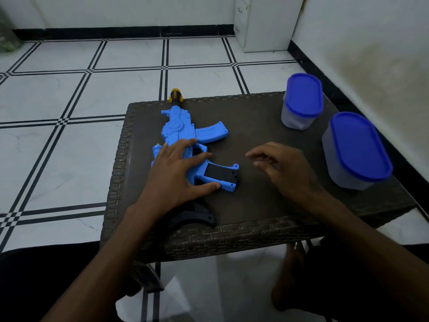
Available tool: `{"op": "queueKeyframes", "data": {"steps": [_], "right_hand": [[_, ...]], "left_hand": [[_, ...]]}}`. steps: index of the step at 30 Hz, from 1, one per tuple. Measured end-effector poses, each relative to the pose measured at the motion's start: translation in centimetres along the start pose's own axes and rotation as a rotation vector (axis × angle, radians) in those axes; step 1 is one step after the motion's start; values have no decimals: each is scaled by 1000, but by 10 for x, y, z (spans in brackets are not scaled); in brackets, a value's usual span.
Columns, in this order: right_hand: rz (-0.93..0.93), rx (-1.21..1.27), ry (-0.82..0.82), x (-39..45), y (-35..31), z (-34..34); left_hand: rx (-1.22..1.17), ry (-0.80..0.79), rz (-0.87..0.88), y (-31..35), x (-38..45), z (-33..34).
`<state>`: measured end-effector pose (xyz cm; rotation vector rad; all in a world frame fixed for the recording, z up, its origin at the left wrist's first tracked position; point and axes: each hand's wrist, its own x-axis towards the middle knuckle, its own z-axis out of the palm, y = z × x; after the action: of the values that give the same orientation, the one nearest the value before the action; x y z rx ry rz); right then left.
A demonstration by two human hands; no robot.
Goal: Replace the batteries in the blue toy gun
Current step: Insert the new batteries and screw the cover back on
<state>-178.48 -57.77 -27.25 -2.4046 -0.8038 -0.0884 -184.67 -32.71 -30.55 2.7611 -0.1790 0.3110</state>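
**Blue toy gun held flat on a woven table, head view**

While lying flat on its side, pinned under one hand at about 9 o'clock of the tabletop. Largest to smallest:

Dark brown woven table (255,126), seen from above, over a white tiled floor (69,89) ruled with black lines.

Blue toy gun (185,133), muzzle toward 12 o'clock, black-and-yellow tip (176,96) reaching past the far edge; magazine jutting toward 3 o'clock; blue grip with black panel (220,174) toward 4 o'clock; black stock (192,217) toward 6 o'clock, near the front edge.

Larger lidded container (355,149), blue lid, at 3 o'clock, close to the right edge.

Left hand (176,173), fingers spread and mostly straight, resting on the gun's middle, thumb against the grip's lower edge.

Right hand (283,168), loosely curled, relaxed, holding nothing, just above the table at centre, apart from the gun.

Smaller lidded container (301,101), blue lid, at 1 o'clock, beside the larger.
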Motion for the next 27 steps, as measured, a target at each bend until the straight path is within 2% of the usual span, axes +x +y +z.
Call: {"op": "queueKeyframes", "data": {"steps": [5,9,12,20,27], "right_hand": [[195,-187,-19,-3,16,-16],[367,-331,-83,2,31,-29],[458,-347,-135,5,41,-35],[436,-254,-132,16,56,-19],[406,-178,-50,18,58,-11]], "left_hand": [[100,-40,-128,25,-3,10],[176,-36,-158,34,-3,15],[193,-46,-153,34,-2,15],[214,-61,-160,35,0,16],[223,-70,-157,36,0,14]]}}
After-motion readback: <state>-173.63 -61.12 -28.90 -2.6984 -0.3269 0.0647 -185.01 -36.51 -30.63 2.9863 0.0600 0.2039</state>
